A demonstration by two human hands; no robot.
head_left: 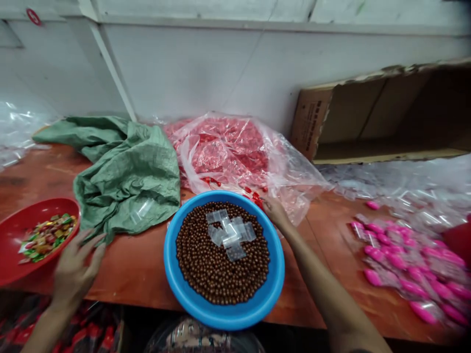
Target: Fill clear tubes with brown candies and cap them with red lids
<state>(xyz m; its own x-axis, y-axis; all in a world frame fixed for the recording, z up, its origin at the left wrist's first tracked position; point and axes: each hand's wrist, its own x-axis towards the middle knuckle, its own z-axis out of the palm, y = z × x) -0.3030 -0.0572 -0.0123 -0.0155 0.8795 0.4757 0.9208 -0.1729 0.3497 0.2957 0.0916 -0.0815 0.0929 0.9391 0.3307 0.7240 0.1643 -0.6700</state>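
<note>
My left hand, blurred, has its fingers spread and holds nothing. It is over the right edge of a red bowl with small wrapped candies. My right hand reaches past the right rim of a blue basin. Its fingers are curled around small red pieces at the front of a clear plastic bag, partly hidden. Small brown balls fill much of the basin. Several clear little plastic packets lie on top of them.
A green woven sack lies crumpled on the red-brown table. Pink-ended clear pieces are heaped at the right, below an open cardboard box. Red and black items are under the table edge. A white wall stands behind.
</note>
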